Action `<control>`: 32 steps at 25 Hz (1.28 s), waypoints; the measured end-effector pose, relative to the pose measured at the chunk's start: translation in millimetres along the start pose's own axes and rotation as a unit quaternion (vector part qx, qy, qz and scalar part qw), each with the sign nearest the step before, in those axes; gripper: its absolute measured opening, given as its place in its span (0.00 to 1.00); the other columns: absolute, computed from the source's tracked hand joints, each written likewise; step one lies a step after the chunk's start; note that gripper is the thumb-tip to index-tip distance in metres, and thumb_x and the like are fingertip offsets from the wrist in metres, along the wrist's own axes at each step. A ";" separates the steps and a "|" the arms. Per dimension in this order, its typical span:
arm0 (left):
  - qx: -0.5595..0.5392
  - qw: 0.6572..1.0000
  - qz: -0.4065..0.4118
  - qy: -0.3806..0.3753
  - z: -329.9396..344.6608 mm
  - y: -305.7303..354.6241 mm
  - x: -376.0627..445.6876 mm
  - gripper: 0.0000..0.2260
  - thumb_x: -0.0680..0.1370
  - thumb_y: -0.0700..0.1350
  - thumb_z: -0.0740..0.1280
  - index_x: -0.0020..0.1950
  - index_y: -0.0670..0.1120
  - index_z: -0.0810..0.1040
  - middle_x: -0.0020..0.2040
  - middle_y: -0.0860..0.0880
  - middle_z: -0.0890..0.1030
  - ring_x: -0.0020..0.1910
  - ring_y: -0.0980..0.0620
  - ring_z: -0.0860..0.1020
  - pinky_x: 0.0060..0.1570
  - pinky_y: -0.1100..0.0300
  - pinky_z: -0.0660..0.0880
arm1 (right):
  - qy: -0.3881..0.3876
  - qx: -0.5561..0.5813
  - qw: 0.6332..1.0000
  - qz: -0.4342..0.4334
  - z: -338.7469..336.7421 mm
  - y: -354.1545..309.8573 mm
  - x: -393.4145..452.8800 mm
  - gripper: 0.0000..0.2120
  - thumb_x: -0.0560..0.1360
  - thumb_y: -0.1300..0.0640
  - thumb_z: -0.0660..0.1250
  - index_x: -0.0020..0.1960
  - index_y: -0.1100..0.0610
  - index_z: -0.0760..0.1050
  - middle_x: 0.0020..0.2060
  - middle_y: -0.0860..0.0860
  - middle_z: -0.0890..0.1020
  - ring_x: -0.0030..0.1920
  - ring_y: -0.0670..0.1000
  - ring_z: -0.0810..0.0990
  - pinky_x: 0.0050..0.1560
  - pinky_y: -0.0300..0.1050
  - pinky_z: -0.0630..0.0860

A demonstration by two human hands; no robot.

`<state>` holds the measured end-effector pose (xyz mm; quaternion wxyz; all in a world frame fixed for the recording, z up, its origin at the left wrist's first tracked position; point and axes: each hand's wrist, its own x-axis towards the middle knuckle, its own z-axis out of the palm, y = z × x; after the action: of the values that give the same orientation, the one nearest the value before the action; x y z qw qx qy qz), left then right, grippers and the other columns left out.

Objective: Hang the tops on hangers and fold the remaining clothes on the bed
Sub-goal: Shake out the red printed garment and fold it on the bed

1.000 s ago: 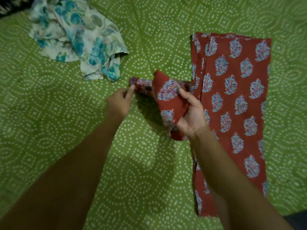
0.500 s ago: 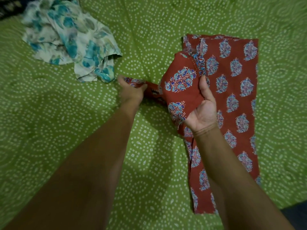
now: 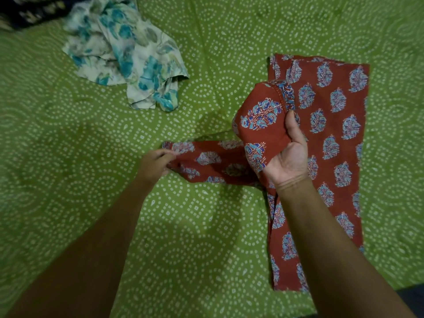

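Observation:
A rust-red garment (image 3: pixel 330 125) with blue leaf prints lies folded lengthwise on the right of the green bed (image 3: pixel 68 180). One sleeve (image 3: pixel 213 161) stretches out to the left across the bedspread. My left hand (image 3: pixel 156 165) pinches the sleeve's cuff end. My right hand (image 3: pixel 286 154) grips the shoulder part of the garment and holds it raised, palm facing me, thumb on the cloth.
A crumpled white top (image 3: pixel 128 53) with teal floral print lies at the upper left. Something dark (image 3: pixel 25 12) sits at the top-left corner beyond the bed. The bed's near edge shows at the lower right.
My left hand has drawn the sleeve cuff out to the left, so the sleeve now lies stretched flat. My right hand has lifted the shoulder part higher over the folded body.

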<state>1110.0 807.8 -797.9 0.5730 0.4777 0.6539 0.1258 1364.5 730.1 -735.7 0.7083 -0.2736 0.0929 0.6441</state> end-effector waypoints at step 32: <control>0.069 0.966 -0.122 0.216 13.4 -53.9 -15.8 0.22 0.77 0.59 0.63 0.41 0.40 0.81 0.41 0.42 0.82 0.42 0.43 0.79 0.40 0.58 0.68 | -0.125 -0.962 0.233 -0.065 -55.6 212.0 -10.5 0.25 0.79 0.59 0.46 0.75 0.59 0.61 0.74 0.59 0.63 0.73 0.62 0.63 0.67 0.59 0.68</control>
<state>1094.0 762.9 -830.5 0.3950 0.3936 0.8228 0.1099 1171.0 697.3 -833.7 -0.0452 -0.6707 -0.7045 0.2276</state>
